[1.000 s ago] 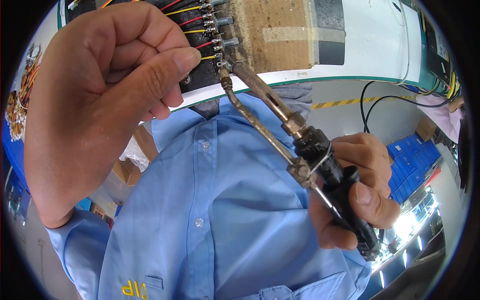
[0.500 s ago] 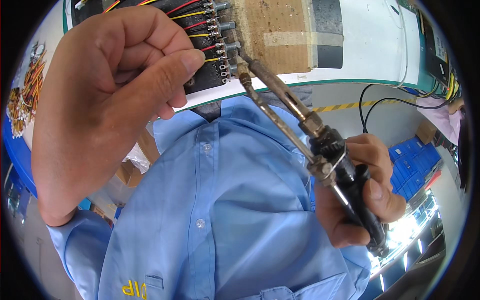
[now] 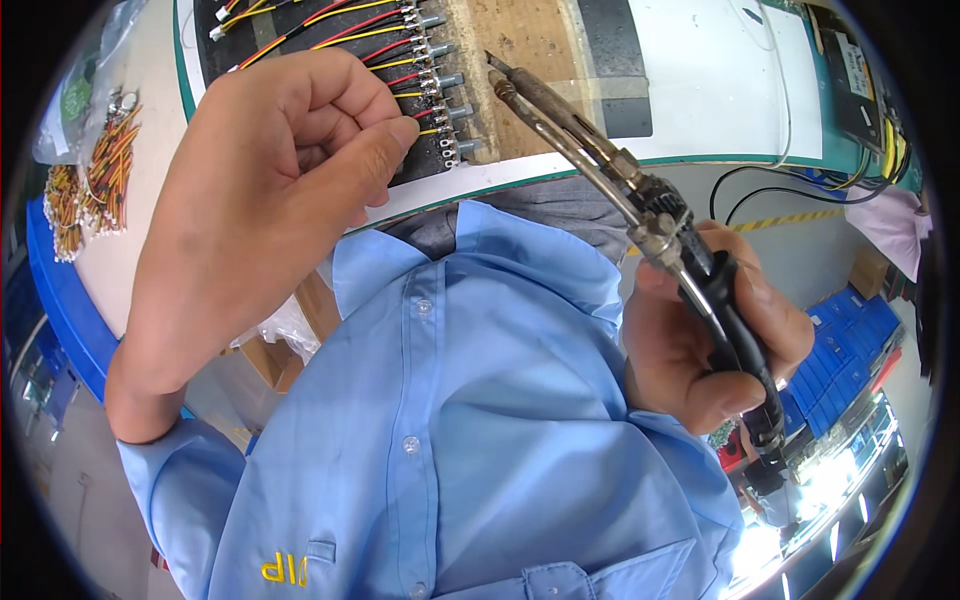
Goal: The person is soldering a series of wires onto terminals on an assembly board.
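Observation:
My left hand [image 3: 265,190] is closed in a pinch, thumb against bent forefinger, at the near end of a row of small metal components [image 3: 460,112] with grey shafts and solder lugs. A thin yellow wire [image 3: 428,132] runs from its fingertips to a lug; the exact grip is hidden. In my right hand [image 3: 700,340] is a black-handled soldering iron [image 3: 590,140] with a metal feed tube along its side. Its tip points far left, over brown cardboard [image 3: 535,40], apart from the components. Red and yellow wires [image 3: 345,35] join the other components on a black board [image 3: 290,22].
Bundles of coloured wires [image 3: 108,170] lie at the left, by a blue bin edge [image 3: 70,300]. Black cables [image 3: 760,185] hang off the bench's right side, near a dark box [image 3: 850,80]. Blue boxes [image 3: 850,340] are stacked at the lower right.
The soldering iron's tip has moved off the component near the row's end to over the cardboard. My left hand stays pinched beside the lugs. The whole view has shifted slightly.

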